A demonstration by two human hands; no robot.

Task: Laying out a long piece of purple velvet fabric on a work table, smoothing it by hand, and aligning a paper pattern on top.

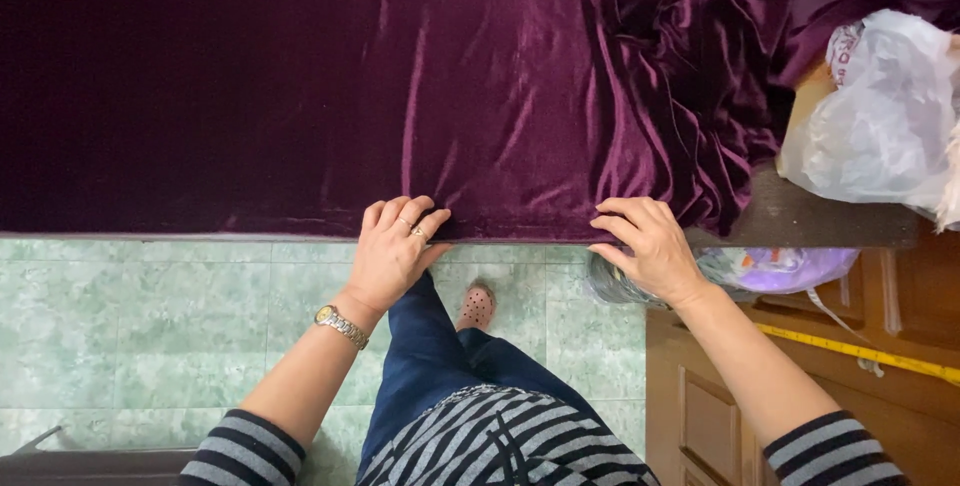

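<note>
A deep purple velvet cloth (pixel 300 86) lies spread flat over a table, smooth on the left and bunched in folds (pixel 690 66) at the right. My left hand (pixel 392 246), with rings and a metal wristwatch, rests on the cloth's near edge, fingers curled over it. My right hand (pixel 645 241) presses its fingertips on the same edge, close to where the folds begin. Both hands sit along the table's front edge, about a forearm's length apart.
White plastic bags (pixel 880 106) are piled at the table's right end. A purple bag (pixel 780 268) hangs below. A wooden cabinet (pixel 720 416) with a yellow tape measure (pixel 860 351) stands at the right. Green tiled floor (pixel 150 326) lies below, with my foot (pixel 478 304) on it.
</note>
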